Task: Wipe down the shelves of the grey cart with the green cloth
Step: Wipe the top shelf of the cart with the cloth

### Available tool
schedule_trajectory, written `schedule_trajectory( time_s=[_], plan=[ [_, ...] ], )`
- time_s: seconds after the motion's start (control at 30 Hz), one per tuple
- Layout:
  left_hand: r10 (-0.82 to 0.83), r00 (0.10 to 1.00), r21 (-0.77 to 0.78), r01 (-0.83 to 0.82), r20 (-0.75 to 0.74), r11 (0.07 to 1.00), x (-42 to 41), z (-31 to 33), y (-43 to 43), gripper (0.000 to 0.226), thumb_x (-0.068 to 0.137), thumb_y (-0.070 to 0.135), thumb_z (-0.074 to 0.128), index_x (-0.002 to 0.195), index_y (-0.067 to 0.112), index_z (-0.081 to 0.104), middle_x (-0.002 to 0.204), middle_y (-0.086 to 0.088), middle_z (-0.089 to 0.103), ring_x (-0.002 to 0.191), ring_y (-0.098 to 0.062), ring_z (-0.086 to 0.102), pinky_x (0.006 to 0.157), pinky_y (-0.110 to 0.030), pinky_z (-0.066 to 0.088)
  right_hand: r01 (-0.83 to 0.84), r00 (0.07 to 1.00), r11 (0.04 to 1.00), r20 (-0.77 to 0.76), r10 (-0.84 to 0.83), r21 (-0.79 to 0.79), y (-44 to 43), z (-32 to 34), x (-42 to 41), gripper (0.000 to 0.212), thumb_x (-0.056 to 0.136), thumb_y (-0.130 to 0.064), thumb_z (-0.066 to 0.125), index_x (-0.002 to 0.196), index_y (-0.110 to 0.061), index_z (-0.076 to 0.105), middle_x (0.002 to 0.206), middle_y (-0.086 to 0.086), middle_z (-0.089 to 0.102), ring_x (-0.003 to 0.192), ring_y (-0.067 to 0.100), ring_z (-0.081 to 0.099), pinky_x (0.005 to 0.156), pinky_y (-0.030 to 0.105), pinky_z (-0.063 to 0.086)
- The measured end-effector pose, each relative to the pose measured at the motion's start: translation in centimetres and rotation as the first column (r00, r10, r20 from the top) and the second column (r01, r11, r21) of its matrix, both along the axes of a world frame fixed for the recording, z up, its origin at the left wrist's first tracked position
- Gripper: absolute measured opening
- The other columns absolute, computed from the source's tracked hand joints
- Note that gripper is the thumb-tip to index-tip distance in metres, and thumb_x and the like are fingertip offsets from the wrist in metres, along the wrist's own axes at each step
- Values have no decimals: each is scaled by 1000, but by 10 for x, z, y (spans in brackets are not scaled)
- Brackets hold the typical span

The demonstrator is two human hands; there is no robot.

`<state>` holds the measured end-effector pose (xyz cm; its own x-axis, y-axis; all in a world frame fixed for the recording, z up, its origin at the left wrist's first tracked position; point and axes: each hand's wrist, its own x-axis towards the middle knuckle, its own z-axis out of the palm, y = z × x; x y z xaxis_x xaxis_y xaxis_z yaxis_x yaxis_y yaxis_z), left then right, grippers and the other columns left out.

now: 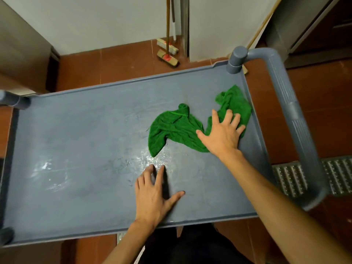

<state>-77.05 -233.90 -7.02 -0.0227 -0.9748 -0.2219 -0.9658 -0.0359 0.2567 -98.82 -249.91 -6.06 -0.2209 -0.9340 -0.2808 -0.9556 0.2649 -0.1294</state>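
The green cloth lies crumpled and spread on the grey cart's top shelf, toward its right end, beside wet, shiny streaks.

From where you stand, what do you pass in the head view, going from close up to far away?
Left hand on the grey cart → green cloth → brooms on the floor → white wall.

One grey cart, one green cloth and two push brooms were visible, plus two hands: left hand, right hand.
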Motion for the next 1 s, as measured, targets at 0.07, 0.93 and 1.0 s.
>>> schedule_trajectory(
  time_s=[0.07, 0.93, 1.0],
  plan=[
    [-57, 997, 2, 57, -55, 998, 13, 0, 1, 107, 69, 88, 58, 148, 15, 51, 148, -20, 45, 126, -39, 51, 104, -51, 46, -40, 999, 999, -8, 40, -24, 7, 0, 2, 79, 83, -61, 59, 149, -26, 35, 152, 21, 26, 140, 45, 21, 109, 61, 25],
    [-63, 998, 277, 58, 8, 959, 53, 18, 8, 171, 37, 86, 78, 149, 30, -39, 158, -26, -35, 151, -52, 3, 111, -67, 33, -546, 831, 835, 172, 529, 71, 145, 6, 130, 63, 78, -12, 63, 134, -41, 58, 155, 2, 29, 141, 32, 19, 113, 47, 20],
    [-129, 991, 244, 135, -42, 960, 72, 15, 9, 171, 36, 83, 81, 149, 34, -37, 153, -22, -45, 151, -50, 11, 108, -59, 42, -552, 818, 833, 215, 534, 31, 154, 5, 134, 58, 76, -11, 63, 126, -40, 66, 152, -1, 38, 140, 29, 24, 114, 45, 18]
  ],
)
